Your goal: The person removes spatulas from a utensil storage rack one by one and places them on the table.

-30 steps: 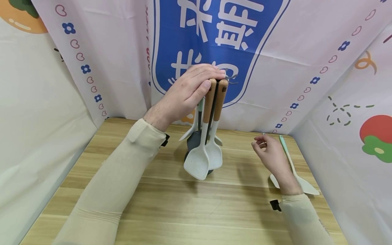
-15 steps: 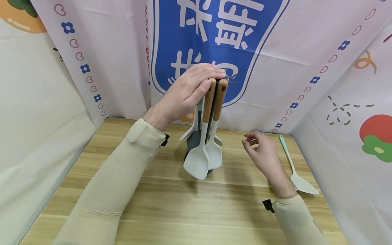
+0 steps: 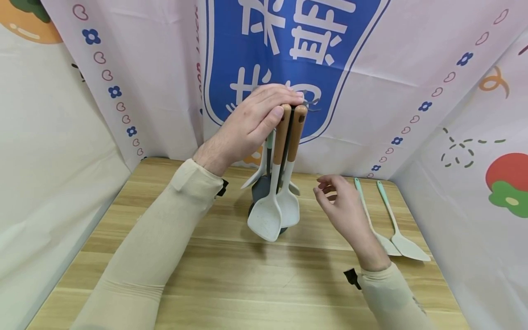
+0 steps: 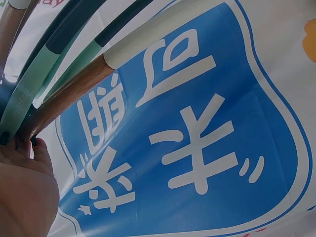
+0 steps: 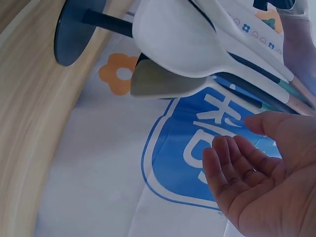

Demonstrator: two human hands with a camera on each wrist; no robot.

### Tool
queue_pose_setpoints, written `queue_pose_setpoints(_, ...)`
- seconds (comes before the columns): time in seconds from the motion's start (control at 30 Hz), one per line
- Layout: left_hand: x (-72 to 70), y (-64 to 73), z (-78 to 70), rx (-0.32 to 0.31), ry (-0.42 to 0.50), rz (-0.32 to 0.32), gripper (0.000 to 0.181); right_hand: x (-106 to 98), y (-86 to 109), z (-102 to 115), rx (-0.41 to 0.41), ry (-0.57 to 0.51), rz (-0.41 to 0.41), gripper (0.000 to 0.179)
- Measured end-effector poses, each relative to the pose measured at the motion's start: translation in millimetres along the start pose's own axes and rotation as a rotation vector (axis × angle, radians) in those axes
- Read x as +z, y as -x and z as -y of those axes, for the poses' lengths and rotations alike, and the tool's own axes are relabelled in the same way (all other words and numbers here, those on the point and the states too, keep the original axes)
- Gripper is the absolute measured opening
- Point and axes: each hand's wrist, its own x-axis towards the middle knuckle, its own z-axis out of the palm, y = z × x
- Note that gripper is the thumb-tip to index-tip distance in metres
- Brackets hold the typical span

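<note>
Head view — the left hand (image 3: 249, 121) is resting atop the hanging utensils (image 3: 265, 220), whether gripping I cannot tell, while the right hand (image 3: 344, 206) is hovering empty near them, fingers loosely bent — two mint-handled spatulas (image 3: 408, 247) are lying to its right.

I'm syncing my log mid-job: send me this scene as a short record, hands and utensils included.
Left hand: rests on the top of the utensil stand
Right hand: holds nothing; fingers loosely bent, right of the stand
Hanging: two white turners with wooden handles in front; others behind, partly hidden
On the table: two pale spatulas with mint-green handles, side by side at the right end
Stand base: round, dark
</note>
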Motion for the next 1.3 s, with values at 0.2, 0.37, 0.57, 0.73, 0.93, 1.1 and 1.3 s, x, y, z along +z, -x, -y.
queue_pose_setpoints(0.2, 0.1, 0.0, -0.1, 0.006, 0.000, -0.002, 0.052, 8, -0.4, 14, -0.020, -0.033, 0.000, 0.027)
queue_pose_setpoints(0.37, 0.1, -0.2, 0.2, 0.009, 0.002, -0.004, 0.052, 16, -2.3, 22, -0.028, -0.073, -0.008, 0.031)
queue_pose_setpoints(0.57, 0.1, -0.4, 0.0, 0.001, 0.002, -0.002, 0.052, 23, -6.0, 32, -0.029, -0.111, -0.011, 0.034)
queue_pose_setpoints(0.73, 0.0, -0.2, -0.7, 0.003, 0.003, -0.003, 0.052, 30, -10.0, 38, -0.033, -0.138, -0.011, 0.037)
queue_pose_setpoints(0.93, 0.0, -0.6, -0.6, -0.002, 0.001, -0.002, 0.052, 38, -14.7, 43, -0.042, -0.159, -0.021, 0.039)
queue_pose_setpoints(1.1, 0.3, -0.5, -0.6, 0.000, 0.000, -0.004, 0.052, 42, -17.0, 48, -0.049, -0.168, -0.018, 0.037)
queue_pose_setpoints(1.3, 0.4, -0.5, -0.6, 0.000, 0.002, -0.007, 0.052, 47, -19.2, 49, -0.056, -0.191, -0.014, 0.031)
